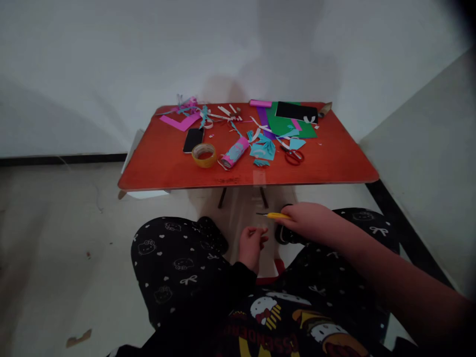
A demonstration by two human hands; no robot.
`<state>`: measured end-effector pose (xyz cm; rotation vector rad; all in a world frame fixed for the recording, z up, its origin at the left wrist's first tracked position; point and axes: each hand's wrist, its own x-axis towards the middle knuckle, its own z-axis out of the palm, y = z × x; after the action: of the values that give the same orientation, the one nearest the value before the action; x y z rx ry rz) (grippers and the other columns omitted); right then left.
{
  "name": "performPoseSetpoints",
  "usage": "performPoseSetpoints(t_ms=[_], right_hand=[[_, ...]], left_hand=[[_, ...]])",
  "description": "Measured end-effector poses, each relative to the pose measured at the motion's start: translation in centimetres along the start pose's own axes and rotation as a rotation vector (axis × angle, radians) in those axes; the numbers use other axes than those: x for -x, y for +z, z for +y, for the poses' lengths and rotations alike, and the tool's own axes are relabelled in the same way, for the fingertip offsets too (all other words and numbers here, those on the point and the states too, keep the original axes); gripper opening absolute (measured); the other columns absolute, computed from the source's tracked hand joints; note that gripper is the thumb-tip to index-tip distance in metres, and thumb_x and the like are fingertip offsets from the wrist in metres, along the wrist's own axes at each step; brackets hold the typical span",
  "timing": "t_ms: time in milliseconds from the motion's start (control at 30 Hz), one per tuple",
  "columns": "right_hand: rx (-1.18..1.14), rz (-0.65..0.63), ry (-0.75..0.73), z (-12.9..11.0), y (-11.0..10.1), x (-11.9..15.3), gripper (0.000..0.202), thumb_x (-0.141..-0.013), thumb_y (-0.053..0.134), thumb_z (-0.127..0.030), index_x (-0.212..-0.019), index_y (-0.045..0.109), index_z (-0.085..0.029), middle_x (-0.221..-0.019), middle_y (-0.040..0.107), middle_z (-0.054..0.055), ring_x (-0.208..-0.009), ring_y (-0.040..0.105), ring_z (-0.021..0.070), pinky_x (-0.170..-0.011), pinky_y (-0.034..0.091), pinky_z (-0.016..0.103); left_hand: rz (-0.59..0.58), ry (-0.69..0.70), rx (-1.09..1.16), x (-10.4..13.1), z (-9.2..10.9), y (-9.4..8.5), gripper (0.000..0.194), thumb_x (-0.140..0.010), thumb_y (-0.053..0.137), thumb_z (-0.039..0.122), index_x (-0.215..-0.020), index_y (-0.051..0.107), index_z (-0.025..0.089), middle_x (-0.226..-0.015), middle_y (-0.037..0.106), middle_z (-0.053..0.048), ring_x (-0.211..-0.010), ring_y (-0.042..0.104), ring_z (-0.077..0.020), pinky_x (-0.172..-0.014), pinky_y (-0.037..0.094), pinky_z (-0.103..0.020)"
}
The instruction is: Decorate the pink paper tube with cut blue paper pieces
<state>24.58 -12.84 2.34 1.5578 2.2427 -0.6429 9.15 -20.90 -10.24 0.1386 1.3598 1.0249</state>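
Note:
My right hand point(305, 218) is closed around the yellow handle of a craft knife point(279, 215). Its thin dark tip points left, in the gap between the table and my lap. My left hand point(253, 244) is just below and left of that tip, over my lap. The left fingers are curled in toward the thumb; whatever they pinch, if anything, is too small to make out. On the red table point(320, 168) ahead lies a cardboard tube point(234, 152) covered in pink and blue paper. Beside it are cut blue paper pieces point(263, 147) and red-handled scissors point(294, 156).
A roll of tape point(204, 155) and a phone point(193, 140) lie left of the tube. Paper scraps point(186, 106) and a pink sheet point(181, 122) cover the back left. Green sheets point(286, 126) lie under a black rectangular object point(296, 112). The wall point(167, 49) stands behind.

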Motion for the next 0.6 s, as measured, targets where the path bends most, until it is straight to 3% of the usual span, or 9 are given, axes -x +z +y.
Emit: performPoseSetpoints(t_ms=[100,200,367,500,567,600], right_hand=[[-0.083,0.128,-0.003,2.5,-0.8,0.0,0.045,-0.104,0.041,-0.057,-0.109,0.070,-0.024,-0.096,0.077,0.009,-0.086,0.071,0.0255,-0.064,0.037,0.031],[-0.023,0.298,0.130,5.5,-1.1,-1.4,0.047,-0.104,0.041,-0.057,-0.126,0.062,-0.021,-0.105,0.076,0.011,-0.087,0.070,0.0273,-0.065,0.037,0.031],[0.104,0.456,0.186,9.6,-0.7,-6.0,0.035,-0.104,0.045,-0.040,-0.116,0.064,-0.013,-0.117,0.070,0.020,-0.109,0.065,0.0320,-0.083,0.045,0.036],[-0.039,0.651,0.170,8.6,-0.7,-6.8,0.034,-0.100,0.050,-0.035,-0.117,0.068,-0.013,-0.124,0.068,0.022,-0.119,0.061,0.0358,-0.097,0.046,0.045],[-0.381,0.753,0.083,6.5,-0.4,-6.1,0.033,-0.100,0.048,-0.037,-0.116,0.069,-0.017,-0.121,0.071,0.016,-0.115,0.065,0.0299,-0.097,0.050,0.042],[-0.595,0.719,0.045,5.2,-0.1,-5.8,0.033,-0.099,0.049,-0.041,-0.111,0.070,-0.019,-0.113,0.074,0.013,-0.104,0.069,0.0272,-0.090,0.054,0.040]], left_hand=[[-0.040,0.022,0.027,0.6,0.3,-0.1,0.041,-0.070,0.085,0.043,-0.089,0.058,0.018,-0.104,0.079,-0.010,-0.070,0.066,-0.0097,-0.062,0.040,-0.021],[-0.089,-0.016,0.086,1.3,1.3,-0.1,0.038,-0.075,0.081,0.042,-0.097,0.059,0.020,-0.109,0.079,-0.010,-0.071,0.066,-0.0098,-0.065,0.043,-0.021],[-0.170,-0.086,0.211,2.3,3.8,0.2,0.035,-0.080,0.073,0.042,-0.106,0.060,0.023,-0.115,0.078,-0.008,-0.072,0.068,-0.0115,-0.068,0.047,-0.024],[-0.234,-0.105,0.277,2.6,6.6,0.9,0.032,-0.084,0.066,0.047,-0.107,0.064,0.024,-0.119,0.076,-0.008,-0.074,0.069,-0.0138,-0.070,0.050,-0.027],[-0.246,-0.099,0.287,2.5,8.0,1.5,0.032,-0.087,0.063,0.049,-0.106,0.065,0.025,-0.119,0.076,-0.008,-0.075,0.068,-0.0143,-0.071,0.050,-0.028],[-0.255,-0.094,0.294,2.5,8.6,1.8,0.032,-0.088,0.061,0.051,-0.106,0.065,0.025,-0.120,0.076,-0.008,-0.075,0.068,-0.0146,-0.071,0.050,-0.028]])
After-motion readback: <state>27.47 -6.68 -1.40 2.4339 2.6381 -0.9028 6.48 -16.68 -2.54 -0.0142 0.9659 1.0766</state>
